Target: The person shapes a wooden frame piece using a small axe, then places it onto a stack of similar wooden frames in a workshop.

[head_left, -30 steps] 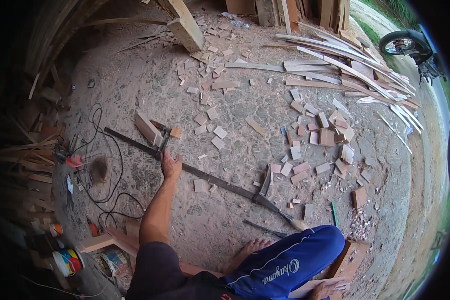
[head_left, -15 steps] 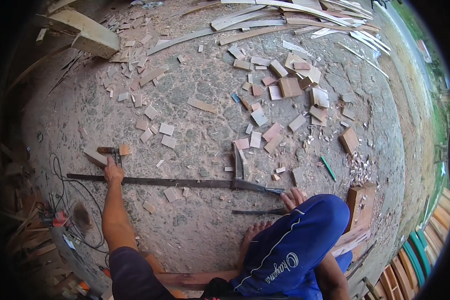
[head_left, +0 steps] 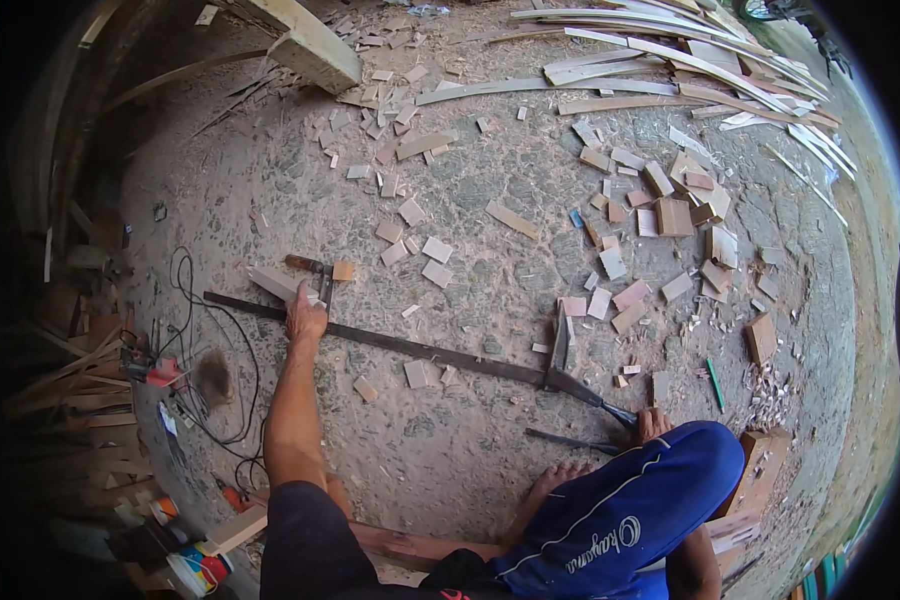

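A long dark metal bar clamp [head_left: 430,352] lies across the floor in front of me, its fixed jaw [head_left: 562,335] pointing away. My left hand [head_left: 306,318] is closed on the bar at the sliding jaw, which has a wooden screw handle [head_left: 304,262] and a small orange-tan wood block [head_left: 343,271] at its tip. A pale wooden block [head_left: 273,284] lies tilted against that hand, partly hidden by it. Beside my raised knee, my right hand [head_left: 654,426] is low by the clamp's right end, fingers stretched out; the knee hides its palm.
Many wood offcuts [head_left: 674,217] lie scattered ahead and right. A green pencil [head_left: 716,386] is right of my right hand. Long curved wood strips [head_left: 660,88] are piled at the back, near a wooden post [head_left: 320,55]. A black cable [head_left: 255,400] loops at left. A larger block [head_left: 760,470] stands beside my knee.
The view has turned, so the scene sits farther right and the clamp slopes more. My left hand stays at the sliding jaw. My right hand has shifted slightly past the clamp's end.
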A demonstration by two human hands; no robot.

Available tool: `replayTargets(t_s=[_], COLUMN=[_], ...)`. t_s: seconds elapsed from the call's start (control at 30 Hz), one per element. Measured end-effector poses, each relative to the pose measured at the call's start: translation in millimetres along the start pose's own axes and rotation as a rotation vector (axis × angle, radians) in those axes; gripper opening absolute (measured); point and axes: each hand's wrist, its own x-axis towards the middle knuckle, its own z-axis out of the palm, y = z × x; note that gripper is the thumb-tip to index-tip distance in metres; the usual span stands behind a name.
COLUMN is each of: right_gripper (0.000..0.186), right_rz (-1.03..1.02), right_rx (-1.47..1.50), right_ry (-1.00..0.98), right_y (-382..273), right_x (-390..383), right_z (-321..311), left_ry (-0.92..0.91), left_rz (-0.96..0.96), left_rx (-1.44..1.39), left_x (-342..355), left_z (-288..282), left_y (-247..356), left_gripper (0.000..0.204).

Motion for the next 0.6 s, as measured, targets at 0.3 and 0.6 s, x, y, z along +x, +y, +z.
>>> replayTargets(t_s=[0.3,0.6], right_gripper=[0.054,0.053], right_rz=[0.163,0.376], right_rx=[0.421,1.015], right_ry=[0.264,0.474], right_y=[29.3,53.8], right_x=[-73.1,-115.9], right_z=[-17.0,-20.7], left_ry=[0.303,0.22], left_rz=[-0.682,-0.849], left_rx=[-1.069,-1.028], left_x=[-7.9,-58.7], left_z=[70.8,32.0], left_y=[-46.8,7.1], left_gripper=[0.037,0.042])
